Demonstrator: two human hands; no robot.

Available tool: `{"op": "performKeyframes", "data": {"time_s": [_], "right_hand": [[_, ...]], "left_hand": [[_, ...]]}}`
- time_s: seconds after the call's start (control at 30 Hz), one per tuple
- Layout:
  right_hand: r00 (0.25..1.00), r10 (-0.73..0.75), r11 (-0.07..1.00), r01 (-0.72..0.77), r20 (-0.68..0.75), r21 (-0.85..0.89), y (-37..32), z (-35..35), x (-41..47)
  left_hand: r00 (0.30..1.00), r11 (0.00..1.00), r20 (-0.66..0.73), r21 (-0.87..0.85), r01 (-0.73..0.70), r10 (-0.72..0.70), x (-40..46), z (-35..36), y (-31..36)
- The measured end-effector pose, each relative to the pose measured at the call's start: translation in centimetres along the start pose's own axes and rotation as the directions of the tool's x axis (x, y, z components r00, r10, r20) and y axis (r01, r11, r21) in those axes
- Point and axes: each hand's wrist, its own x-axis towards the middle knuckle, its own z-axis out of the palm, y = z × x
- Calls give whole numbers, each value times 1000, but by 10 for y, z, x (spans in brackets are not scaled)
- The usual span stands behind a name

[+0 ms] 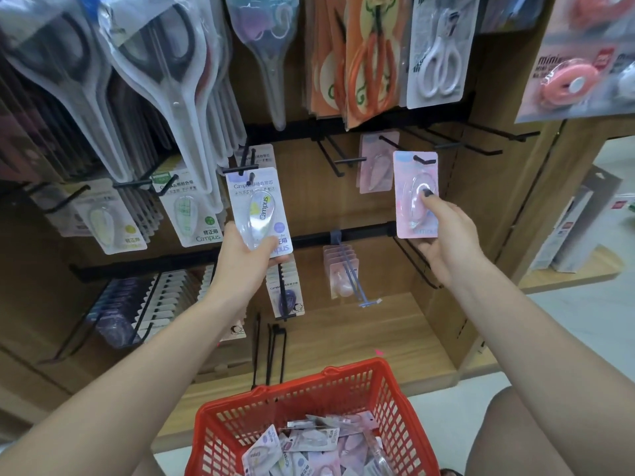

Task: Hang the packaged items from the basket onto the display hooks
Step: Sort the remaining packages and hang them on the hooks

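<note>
My left hand [245, 255] grips the lower end of a white and lilac Campus correction tape pack [257, 207], whose top hole sits at the tip of a black hook [252, 176]. My right hand [443, 231] pinches a pink correction tape pack [415, 187] by its blister, and the hole at its top is threaded on another black hook [424, 160]. Below, a red plastic basket [395, 393] holds several more packs [309, 448].
Packaged scissors [178, 80] hang in rows above. Green Campus packs [192, 207] hang to the left, another pink pack [374, 163] behind. Bare black hooks [481, 146] stick out at the right. Lower rail carries purple packs [285, 297] and pink ones [340, 273]. A wooden shelf [378, 331] lies beneath.
</note>
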Motion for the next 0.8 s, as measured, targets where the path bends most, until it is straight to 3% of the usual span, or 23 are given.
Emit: {"op": "performKeyframes", "data": {"time_s": [0.27, 0.6, 0.8], "right_hand": [[987, 162, 987, -162, -16, -1, 4, 39, 65], [994, 102, 992, -105, -49, -71, 18, 65, 130], [989, 136, 974, -143, -53, -178, 35, 58, 113]], "left_hand": [[986, 988, -78, 37, 148, -144, 54, 19, 2], [967, 971, -90, -28, 238, -239, 123, 24, -10], [931, 922, -32, -153, 355, -364, 121, 22, -14]]}}
